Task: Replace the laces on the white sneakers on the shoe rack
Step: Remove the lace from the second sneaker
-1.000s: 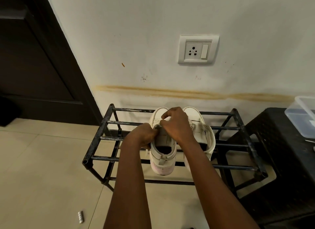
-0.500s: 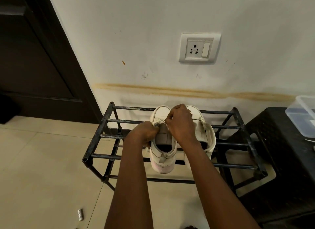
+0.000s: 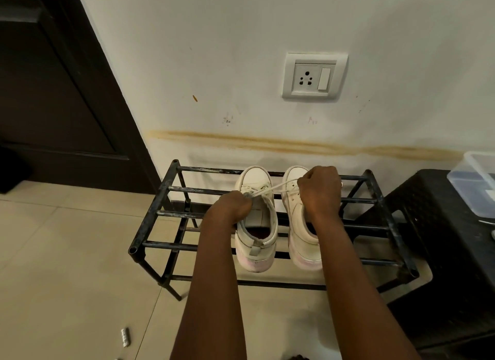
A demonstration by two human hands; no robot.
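1. Head view: left hand (image 3: 230, 207) has its fingers curled tight at the eyelet area of the left sneaker (image 3: 255, 176), pinching the white lace (image 3: 276, 187) there. Exactly which fingers hold it can't be seen.
2. Right hand (image 3: 320, 191) is fisted round the other stretch of the lace, knuckles up, and hangs over the laced front of the right sneaker (image 3: 300, 225).
3. The lace runs taut and slanted between the two hands, from the left hand's fingertips up to the right fist.
4. Both sneakers sit side by side under the hands, toes toward the wall, heels toward the person. The left sneaker's opening shows just below the left wrist.
5. The sneakers rest on the top bars of a black metal shoe rack (image 3: 160, 215), which spreads out to both sides of the hands.
6. Beyond the right hand, up the wall: white wall socket (image 3: 313, 77).
7. Outboard of the right hand: black stool (image 3: 442, 225) with a clear plastic box (image 3: 474, 177) on it.
8. Outboard of the left hand: dark door (image 3: 53, 91). A small white object (image 3: 125, 337) lies on the floor tiles beside the left forearm.
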